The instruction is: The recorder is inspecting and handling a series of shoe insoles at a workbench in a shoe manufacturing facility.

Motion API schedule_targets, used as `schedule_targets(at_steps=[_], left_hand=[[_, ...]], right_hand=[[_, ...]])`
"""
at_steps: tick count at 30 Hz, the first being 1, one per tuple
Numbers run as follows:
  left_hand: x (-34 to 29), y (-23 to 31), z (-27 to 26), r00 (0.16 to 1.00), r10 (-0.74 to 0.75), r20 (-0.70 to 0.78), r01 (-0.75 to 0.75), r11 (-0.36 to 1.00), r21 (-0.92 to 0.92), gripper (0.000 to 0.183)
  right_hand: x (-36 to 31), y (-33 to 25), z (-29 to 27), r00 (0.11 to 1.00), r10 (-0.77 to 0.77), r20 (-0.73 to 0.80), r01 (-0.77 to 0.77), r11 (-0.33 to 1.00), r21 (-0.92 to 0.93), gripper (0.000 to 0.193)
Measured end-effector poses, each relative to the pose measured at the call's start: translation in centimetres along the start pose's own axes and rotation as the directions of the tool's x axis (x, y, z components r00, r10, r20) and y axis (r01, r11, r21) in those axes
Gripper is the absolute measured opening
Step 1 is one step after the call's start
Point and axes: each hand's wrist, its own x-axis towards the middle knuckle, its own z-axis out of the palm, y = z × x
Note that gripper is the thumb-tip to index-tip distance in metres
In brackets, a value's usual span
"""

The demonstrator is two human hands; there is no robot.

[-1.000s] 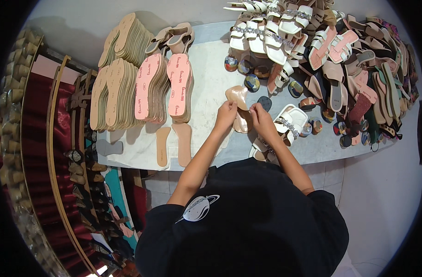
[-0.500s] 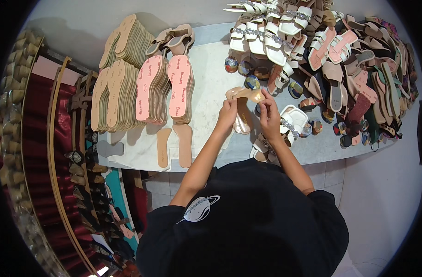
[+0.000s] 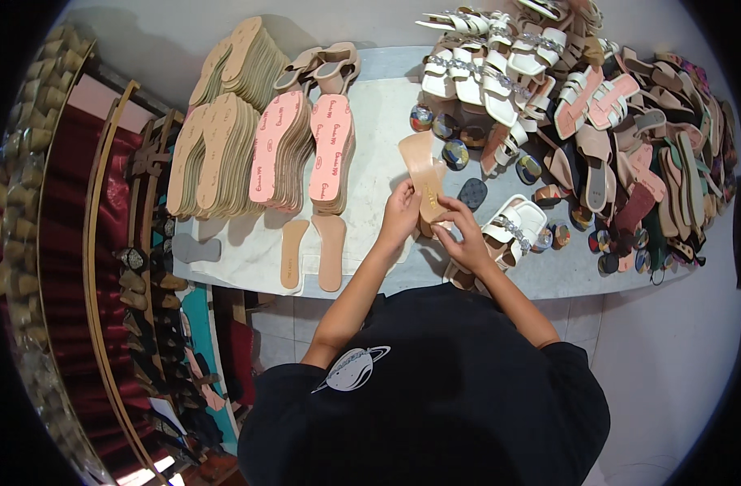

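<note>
The left forearm and right forearm slant inward; the left hand curls its fingers, and the right hand brings thumb and fingertips close together.

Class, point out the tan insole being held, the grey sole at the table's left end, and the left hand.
Tan insole [image 3: 425, 178]: head view, narrow middle.
Grey sole [image 3: 197, 249]: head view, its middle.
Left hand [image 3: 399, 217]: head view, back of hand.

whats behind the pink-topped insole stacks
Beyond the pink-topped insole stacks sit two beige sandals. The stacks seem to cover the sandals' nearest parts, so those can't be seen.
</note>
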Motion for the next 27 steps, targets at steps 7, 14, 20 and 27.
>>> schedule_targets(at_steps=[7,14,20,27], left_hand=[[-4.0,0.8,-3.9,0.996,0.061,-0.067,-0.042,0.969,0.245,0.029],[-10.0,1.4,-9.1,0.972,0.165,-0.167,-0.065,0.873,0.484,0.037],[-15.4,2.9,-12.4,0.899,0.253,-0.356,0.023,0.786,0.617,0.064],[-17.9,1.1,-16.2,0.753,0.453,-0.478,0.232,0.497,0.836,0.066]], right_hand=[[2.4,0.8,2.9,0.958,0.285,-0.028,-0.228,0.818,0.527,0.036],[6.3,0.4,7.9,0.966,0.198,0.164,-0.256,0.801,0.541,0.021],[7.3,-2.5,13.2,0.895,-0.213,0.392,0.113,0.958,0.264,0.025],[8.4,-4.0,20.4,0.736,-0.334,0.588,0.219,0.94,0.261,0.034]])
